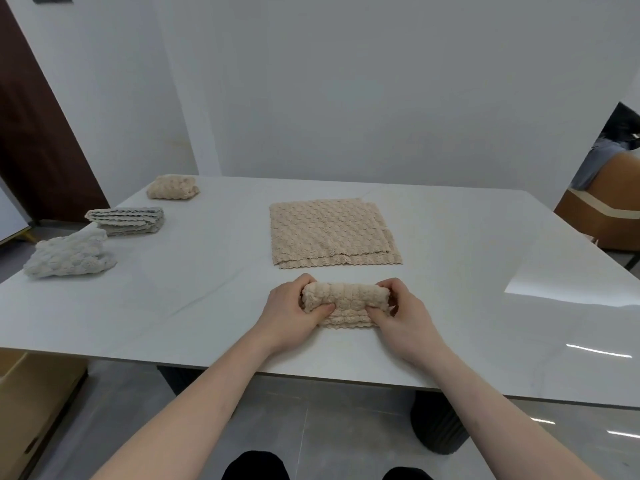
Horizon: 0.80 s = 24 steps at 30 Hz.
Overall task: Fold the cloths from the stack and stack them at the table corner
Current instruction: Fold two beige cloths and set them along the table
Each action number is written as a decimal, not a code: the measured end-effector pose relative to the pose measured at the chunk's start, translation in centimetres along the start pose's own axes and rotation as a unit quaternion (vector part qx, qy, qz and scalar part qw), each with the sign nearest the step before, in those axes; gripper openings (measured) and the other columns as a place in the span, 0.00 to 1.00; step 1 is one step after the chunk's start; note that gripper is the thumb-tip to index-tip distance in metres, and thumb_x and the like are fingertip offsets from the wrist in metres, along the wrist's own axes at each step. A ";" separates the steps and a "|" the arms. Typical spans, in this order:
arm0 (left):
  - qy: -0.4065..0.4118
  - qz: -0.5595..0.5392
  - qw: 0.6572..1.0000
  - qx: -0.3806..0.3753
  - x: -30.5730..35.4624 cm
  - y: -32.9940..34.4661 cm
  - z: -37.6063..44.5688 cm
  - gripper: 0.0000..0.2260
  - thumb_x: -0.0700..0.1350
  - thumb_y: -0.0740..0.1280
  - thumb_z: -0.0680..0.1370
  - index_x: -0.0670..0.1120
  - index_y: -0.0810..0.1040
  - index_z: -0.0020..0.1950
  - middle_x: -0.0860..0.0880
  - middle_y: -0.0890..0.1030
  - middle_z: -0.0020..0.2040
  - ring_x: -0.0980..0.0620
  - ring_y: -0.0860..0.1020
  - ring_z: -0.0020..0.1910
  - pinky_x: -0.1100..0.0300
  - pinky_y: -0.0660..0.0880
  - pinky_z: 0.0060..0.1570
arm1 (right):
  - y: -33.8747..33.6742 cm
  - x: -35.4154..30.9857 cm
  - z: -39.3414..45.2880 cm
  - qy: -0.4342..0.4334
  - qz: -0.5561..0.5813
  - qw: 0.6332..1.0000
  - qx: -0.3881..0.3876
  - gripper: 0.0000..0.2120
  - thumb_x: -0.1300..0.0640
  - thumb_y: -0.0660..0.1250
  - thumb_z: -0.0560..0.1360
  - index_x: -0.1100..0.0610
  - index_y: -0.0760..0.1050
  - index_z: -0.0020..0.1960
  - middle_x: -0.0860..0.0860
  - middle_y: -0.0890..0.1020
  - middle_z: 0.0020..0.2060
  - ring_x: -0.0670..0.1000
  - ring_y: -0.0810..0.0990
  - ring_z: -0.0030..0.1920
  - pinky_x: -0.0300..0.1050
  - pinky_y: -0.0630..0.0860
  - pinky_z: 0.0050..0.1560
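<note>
Forearms reach in over the desk edge; your left hand and right hand each curl round an end of the beige cloth, gripping it just nearer you than the flat stack.

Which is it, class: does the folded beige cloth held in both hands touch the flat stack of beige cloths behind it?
Apart. The head view shows a strip of bare white table between the folded beige cloth and the flat stack of beige cloths.

Two hands; six-odd cloths; one table.
</note>
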<state>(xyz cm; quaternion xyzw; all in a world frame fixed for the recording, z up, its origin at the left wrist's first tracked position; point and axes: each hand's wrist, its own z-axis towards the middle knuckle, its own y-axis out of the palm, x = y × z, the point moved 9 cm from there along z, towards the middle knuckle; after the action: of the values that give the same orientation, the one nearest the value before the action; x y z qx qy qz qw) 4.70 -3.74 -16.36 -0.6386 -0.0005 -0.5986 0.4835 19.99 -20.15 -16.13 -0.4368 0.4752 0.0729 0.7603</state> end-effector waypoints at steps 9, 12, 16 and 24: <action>-0.025 -0.054 0.998 -0.018 0.2 0.1 -0.6 0.13 0.63 0.66 0.80 0.55 0.73 0.54 0.50 0.86 0.45 0.48 0.83 0.46 0.43 0.78 0.53 | 0.5 -1.1 -0.4 -0.004 -0.002 1.000 -0.013 0.06 0.49 0.63 0.82 0.45 0.65 0.55 0.48 0.84 0.37 0.47 0.81 0.36 0.53 0.78 0.44; -0.014 -0.046 0.998 -0.028 0.6 0.2 -0.7 0.07 0.56 0.67 0.82 0.57 0.72 0.56 0.53 0.85 0.45 0.51 0.83 0.44 0.44 0.79 0.52 | 0.2 -1.2 -0.5 0.005 0.020 1.000 -0.013 0.09 0.50 0.66 0.81 0.46 0.66 0.55 0.43 0.85 0.36 0.46 0.78 0.31 0.50 0.74 0.39; -0.008 -0.036 0.999 -0.033 0.7 0.3 -0.6 0.07 0.51 0.67 0.82 0.59 0.71 0.58 0.52 0.84 0.41 0.49 0.81 0.39 0.43 0.78 0.48 | 0.2 -0.6 -0.3 0.016 0.034 0.999 -0.021 0.12 0.53 0.68 0.79 0.44 0.65 0.55 0.39 0.85 0.38 0.49 0.78 0.32 0.51 0.75 0.40; -0.037 -0.048 0.997 -0.052 -1.7 1.1 -0.6 0.11 0.50 0.68 0.81 0.59 0.73 0.61 0.58 0.81 0.50 0.49 0.78 0.54 0.53 0.77 0.52 | 1.7 1.3 0.1 0.024 0.011 0.998 -0.062 0.17 0.53 0.67 0.80 0.38 0.62 0.58 0.47 0.81 0.36 0.48 0.78 0.38 0.50 0.76 0.41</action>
<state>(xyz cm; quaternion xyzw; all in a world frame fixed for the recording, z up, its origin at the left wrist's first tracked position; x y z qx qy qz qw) 4.39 -3.74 -18.50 -0.6842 -0.0181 -0.5964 0.4194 19.86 -19.44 -18.09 -0.4794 0.4927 0.1000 0.7193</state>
